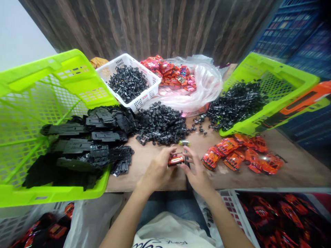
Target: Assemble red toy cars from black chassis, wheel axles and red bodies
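A small orange-red toy car [176, 159] is held just above the table's front part. My left hand [160, 166] grips its left end, fingers curled behind it. At the right end, my right hand [197, 171] has its thumb and fingertips closed around the car, the other fingers bent. Beneath the right fingers runs a dark bar [189, 186] toward the table edge, with a small yellow-and-silver piece [184, 142] at its far end. Beyond my hands lies a heap of black wheels on metal axles [162, 124]. Several orange car shells [234, 160] lie right of my right hand.
A green crate [51, 196] at left spills black car bases [74, 146]. Another green crate [271, 62], tipped at right, holds more wheel axles. Behind stand a white basket [155, 90] of wheels and a plastic bag [209, 81] with red cars. An orange-handled tool [305, 100] juts in at right.
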Demonstrator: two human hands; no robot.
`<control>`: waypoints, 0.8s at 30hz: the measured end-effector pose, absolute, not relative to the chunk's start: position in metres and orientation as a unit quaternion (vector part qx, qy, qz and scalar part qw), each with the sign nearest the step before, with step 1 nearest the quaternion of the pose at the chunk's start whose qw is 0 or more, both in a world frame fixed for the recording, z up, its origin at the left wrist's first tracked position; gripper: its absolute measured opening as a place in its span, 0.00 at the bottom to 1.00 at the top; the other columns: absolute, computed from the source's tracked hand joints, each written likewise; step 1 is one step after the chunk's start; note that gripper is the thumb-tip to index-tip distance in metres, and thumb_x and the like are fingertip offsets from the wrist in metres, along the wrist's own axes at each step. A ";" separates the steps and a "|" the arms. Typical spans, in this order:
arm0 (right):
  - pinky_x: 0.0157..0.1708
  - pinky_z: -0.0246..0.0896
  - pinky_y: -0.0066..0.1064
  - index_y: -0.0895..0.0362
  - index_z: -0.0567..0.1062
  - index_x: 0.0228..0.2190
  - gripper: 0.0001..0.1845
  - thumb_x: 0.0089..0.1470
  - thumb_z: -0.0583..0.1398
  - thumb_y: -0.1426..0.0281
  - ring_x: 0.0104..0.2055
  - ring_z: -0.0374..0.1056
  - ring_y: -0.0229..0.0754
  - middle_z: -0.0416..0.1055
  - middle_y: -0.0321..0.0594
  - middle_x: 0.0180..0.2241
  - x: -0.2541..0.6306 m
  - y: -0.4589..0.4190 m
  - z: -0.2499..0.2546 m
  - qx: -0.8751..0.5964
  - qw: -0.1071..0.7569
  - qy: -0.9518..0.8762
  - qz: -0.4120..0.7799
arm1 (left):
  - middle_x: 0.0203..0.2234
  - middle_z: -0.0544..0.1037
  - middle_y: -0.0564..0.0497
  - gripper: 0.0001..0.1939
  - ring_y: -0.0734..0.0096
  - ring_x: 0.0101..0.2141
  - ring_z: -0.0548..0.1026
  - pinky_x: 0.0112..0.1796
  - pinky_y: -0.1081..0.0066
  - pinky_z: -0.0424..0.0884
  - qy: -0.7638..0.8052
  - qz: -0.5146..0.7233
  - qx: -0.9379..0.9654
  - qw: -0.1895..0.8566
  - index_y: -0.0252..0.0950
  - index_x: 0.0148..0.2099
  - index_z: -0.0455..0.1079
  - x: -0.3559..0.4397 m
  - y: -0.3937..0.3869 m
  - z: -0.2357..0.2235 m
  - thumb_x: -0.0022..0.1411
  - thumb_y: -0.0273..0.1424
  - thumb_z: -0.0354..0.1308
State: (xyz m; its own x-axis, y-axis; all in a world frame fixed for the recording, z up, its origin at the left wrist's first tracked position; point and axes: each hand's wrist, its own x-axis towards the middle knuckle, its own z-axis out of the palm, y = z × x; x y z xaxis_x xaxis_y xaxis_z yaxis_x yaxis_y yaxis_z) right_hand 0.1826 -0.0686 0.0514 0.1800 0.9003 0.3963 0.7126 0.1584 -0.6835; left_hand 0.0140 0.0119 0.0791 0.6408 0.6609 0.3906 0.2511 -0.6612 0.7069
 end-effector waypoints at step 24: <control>0.52 0.59 0.47 0.59 0.72 0.45 0.23 0.58 0.53 0.55 0.53 0.63 0.58 0.69 0.64 0.42 0.359 -0.103 0.034 -0.756 0.382 -0.406 -0.342 | 0.46 0.70 0.31 0.21 0.46 0.45 0.67 0.42 0.53 0.64 0.655 0.166 0.734 -0.072 0.26 0.52 0.63 -0.053 0.036 0.049 0.57 0.30 0.53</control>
State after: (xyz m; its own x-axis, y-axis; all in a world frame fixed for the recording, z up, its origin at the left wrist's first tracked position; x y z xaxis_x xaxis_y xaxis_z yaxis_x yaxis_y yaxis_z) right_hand 0.3589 -0.1028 0.0336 0.4362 0.3531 0.8276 0.8759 -0.3774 -0.3006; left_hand -0.0531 0.0365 0.0492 0.0877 0.9372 0.3376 0.9849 -0.1324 0.1118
